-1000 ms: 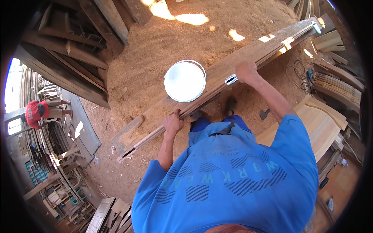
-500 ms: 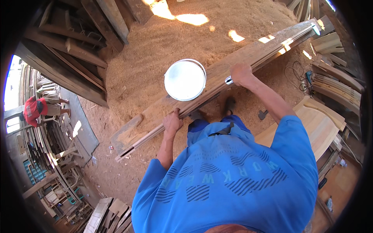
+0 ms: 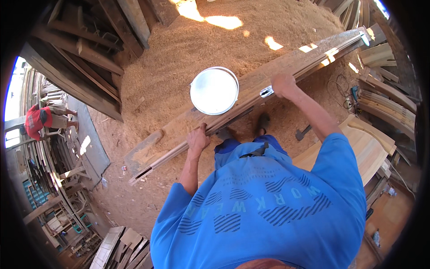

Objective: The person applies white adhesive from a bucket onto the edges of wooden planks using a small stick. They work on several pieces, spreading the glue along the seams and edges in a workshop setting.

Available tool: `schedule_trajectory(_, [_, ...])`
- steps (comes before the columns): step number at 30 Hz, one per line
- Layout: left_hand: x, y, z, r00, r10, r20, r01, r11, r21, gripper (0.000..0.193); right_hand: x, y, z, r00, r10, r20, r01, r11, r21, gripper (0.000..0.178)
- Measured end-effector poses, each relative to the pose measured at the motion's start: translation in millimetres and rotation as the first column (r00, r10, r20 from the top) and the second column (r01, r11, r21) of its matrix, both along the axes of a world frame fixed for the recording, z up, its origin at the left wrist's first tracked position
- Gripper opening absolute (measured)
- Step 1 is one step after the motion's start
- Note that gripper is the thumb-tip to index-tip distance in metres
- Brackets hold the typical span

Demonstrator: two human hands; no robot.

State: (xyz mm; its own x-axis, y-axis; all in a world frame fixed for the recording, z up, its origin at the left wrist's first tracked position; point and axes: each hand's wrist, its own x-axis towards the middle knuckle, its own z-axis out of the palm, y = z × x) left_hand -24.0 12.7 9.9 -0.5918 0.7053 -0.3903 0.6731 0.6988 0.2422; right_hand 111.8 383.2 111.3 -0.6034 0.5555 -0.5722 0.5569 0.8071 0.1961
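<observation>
Long thin wooden strips (image 3: 168, 155) lie along the near edge of a wide plank bench (image 3: 251, 83), which runs from lower left to upper right. My left hand (image 3: 198, 138) is closed over the strips near their left part. Farther right, my right hand (image 3: 283, 86) is closed round a small tool with a silver metal end (image 3: 267, 91), held against the strips; its handle is hidden in my fist. A white round bucket (image 3: 214, 91) stands at the plank between my hands. At the far right end sits a pale clamp-like piece (image 3: 364, 38).
Sawdust (image 3: 179, 54) is heaped beyond the bench. A hammer-like tool (image 3: 303, 132) lies on the ground at my right, near pale wooden panels (image 3: 349, 143). A cable and a teal power tool (image 3: 355, 93) lie farther right. A person in red (image 3: 38, 122) bends among stacked timber at left.
My right hand has slid slightly to the right along the strips with the tool. My left hand keeps its grip. The person at left has shifted a little.
</observation>
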Motion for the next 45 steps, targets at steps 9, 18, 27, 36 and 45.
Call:
schedule_trajectory(9, [2,0,-3,0.999,0.04,0.011,-0.04,0.999,-0.013,0.046,-5,9,2,0.986,0.163,0.027,-0.162,0.986,-0.038,0.023])
schedule_trajectory(18, [2,2,-2,0.998,0.051,0.038,-0.051,0.999,-0.019,0.046,8,17,-1,0.98,-0.192,-0.057,0.194,0.981,0.024,0.028])
schedule_trajectory(27, [1,2,-6,1.0,0.025,0.014,-0.025,1.0,-0.008,0.045,5,-10,-7,0.999,-0.007,0.042,0.006,1.0,0.007,0.022])
schedule_trajectory(36, [-1,2,-3,0.998,0.042,0.041,-0.039,0.997,-0.07,0.045,13,19,39,0.999,0.024,0.024,-0.024,1.0,-0.01,0.025])
schedule_trajectory(45, [4,0,0,0.999,0.047,0.024,-0.047,0.999,-0.005,0.042,16,20,34,1.0,-0.008,0.009,0.008,0.997,-0.076,0.025])
